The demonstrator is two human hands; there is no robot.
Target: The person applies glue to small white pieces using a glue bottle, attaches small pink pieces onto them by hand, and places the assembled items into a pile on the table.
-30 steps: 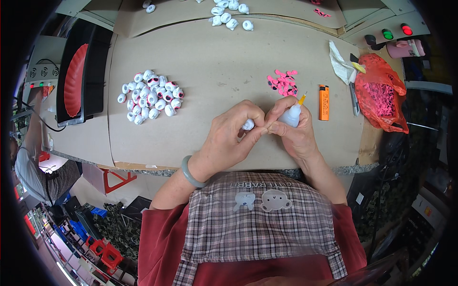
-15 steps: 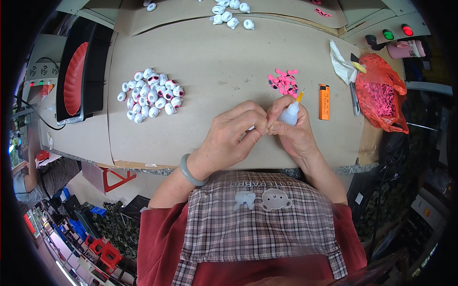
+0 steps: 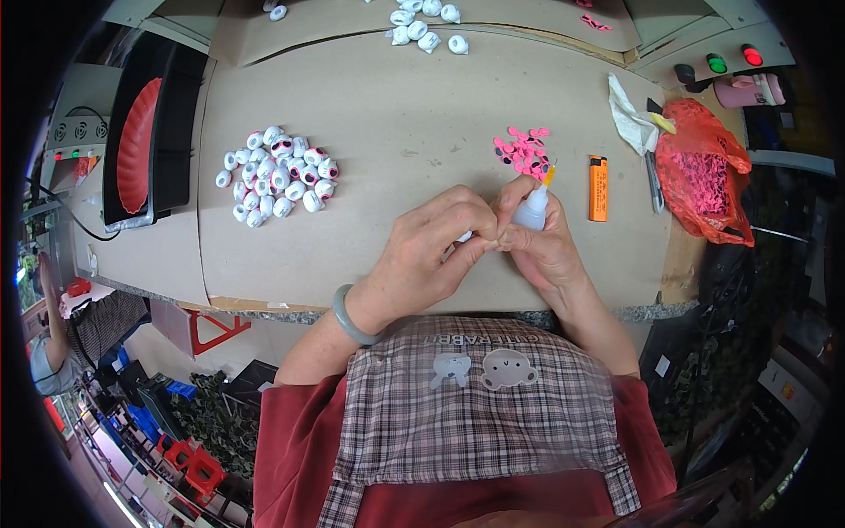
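Note:
My left hand (image 3: 429, 255) is closed around a small white piece (image 3: 464, 236), mostly hidden by the fingers. My right hand (image 3: 539, 246) grips a small white glue bottle (image 3: 532, 211) with an orange nozzle pointing up and away. The fingertips of both hands meet over the near edge of the brown work table (image 3: 396, 114). A heap of small white pieces with pink-and-black eyes (image 3: 279, 174) lies to the left. A little pile of pink stickers (image 3: 523, 151) lies just beyond my right hand.
An orange lighter (image 3: 598, 187) lies right of the stickers. A red mesh bag (image 3: 704, 172), a white cloth and a knife are at the right edge. A black machine with a red disc (image 3: 141, 145) stands at left. More white pieces (image 3: 425, 25) sit at the far edge.
My hands stay together over the same spot. The glue bottle has tilted slightly and my left fingers have closed further over the white piece.

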